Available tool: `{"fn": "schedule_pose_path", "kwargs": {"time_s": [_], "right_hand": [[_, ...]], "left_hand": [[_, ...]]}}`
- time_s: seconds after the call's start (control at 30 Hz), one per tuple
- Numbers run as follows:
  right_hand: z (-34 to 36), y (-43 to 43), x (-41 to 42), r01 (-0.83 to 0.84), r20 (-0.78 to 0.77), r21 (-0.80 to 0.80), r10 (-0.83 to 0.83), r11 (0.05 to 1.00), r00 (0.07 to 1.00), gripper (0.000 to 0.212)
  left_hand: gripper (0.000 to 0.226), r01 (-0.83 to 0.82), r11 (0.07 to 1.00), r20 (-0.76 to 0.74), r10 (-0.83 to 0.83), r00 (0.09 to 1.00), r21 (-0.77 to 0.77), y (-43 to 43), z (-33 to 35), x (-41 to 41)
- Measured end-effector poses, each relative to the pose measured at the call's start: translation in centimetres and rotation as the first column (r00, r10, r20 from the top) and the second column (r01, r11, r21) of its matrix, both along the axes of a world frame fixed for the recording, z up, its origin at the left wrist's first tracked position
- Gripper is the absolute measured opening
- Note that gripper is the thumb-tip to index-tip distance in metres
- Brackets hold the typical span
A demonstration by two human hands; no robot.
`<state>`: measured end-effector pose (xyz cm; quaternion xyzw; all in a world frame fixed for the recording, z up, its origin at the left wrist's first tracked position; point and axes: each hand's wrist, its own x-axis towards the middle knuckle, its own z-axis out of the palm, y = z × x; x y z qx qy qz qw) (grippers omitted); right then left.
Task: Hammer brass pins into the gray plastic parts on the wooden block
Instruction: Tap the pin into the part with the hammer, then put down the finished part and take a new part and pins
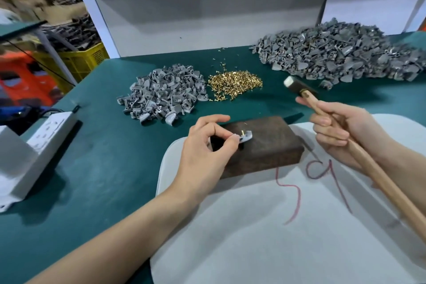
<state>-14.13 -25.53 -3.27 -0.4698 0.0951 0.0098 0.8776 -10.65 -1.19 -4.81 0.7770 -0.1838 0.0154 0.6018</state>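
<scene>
Wooden block (pixel 265 147), one; hammer (pixel 373 168), one

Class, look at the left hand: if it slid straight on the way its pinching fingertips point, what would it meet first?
The gray plastic part the left hand pinches, then likely the brass pin standing in it.

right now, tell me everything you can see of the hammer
The hammer has a small dark head with a pale striking face and a long, light wooden handle. The right hand grips the handle just below the head; the rest runs to the frame's lower right edge. The head, slightly blurred, seems raised over the green table, right of and beyond the wooden block, near the big pile of gray parts. Only the hand appears to touch it.
</scene>
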Motion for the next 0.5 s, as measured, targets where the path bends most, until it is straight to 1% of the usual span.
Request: {"fn": "schedule_pose_path", "kwargs": {"time_s": [0.07,0.13,0.2,0.23,0.3,0.33,0.37,0.4,0.47,0.5], "right_hand": [[-0.3,0.0,0.3,-0.024,-0.012,0.001,0.024,1.000,1.000,0.044],[-0.5,0.0,0.6,-0.033,-0.024,0.018,0.033,0.999,0.999,0.042],[-0.8,0.2,0.8,-0.027,-0.032,0.042,0.028,0.999,0.999,0.039],[-0.8,0.1,0.9,-0.030,-0.025,0.057,0.031,0.998,0.999,0.038],[-1.0,-0.1,1.1,-0.045,-0.015,0.079,0.046,0.996,0.999,0.036],[-1.0,-0.2,1.3,-0.053,-0.015,0.084,0.054,0.995,0.998,0.035],[-1.1,-0.3,1.4,-0.061,-0.019,0.085,0.063,0.995,0.998,0.032],[-1.1,-0.5,1.5,-0.073,-0.023,0.083,0.075,0.994,0.997,0.030],[-1.2,-0.7,1.5,-0.093,-0.026,0.082,0.095,0.992,0.995,0.027],[-1.3,-0.8,1.5,-0.098,-0.022,0.087,0.100,0.991,0.995,0.026]], "left_hand": [[0.021,0.018,1.000,-0.008,-0.018,1.000,0.021,0.3,0.1,0.3],[0.023,0.009,1.000,-0.059,-0.010,0.998,-0.015,0.9,0.4,1.1],[0.024,-0.058,0.994,-0.143,0.044,0.989,-0.097,1.6,1.3,2.6],[0.023,-0.100,0.990,-0.169,0.083,0.982,-0.097,1.6,1.9,3.5],[0.022,-0.138,0.990,-0.147,0.141,0.979,0.033,0.1,3.6,5.4],[0.022,-0.124,0.989,-0.127,0.133,0.983,0.079,-1.6,4.8,6.3],[0.021,-0.086,0.993,-0.120,0.095,0.988,0.079,-3.8,6.1,7.4],[0.019,-0.016,0.999,-0.139,0.020,0.990,0.032,-6.5,7.4,8.4],[0.011,0.110,0.987,-0.211,-0.133,0.968,-0.114,-12.3,9.6,10.6],[0.010,0.123,0.984,-0.238,-0.151,0.959,-0.129,-14.9,10.2,12.0]]}}
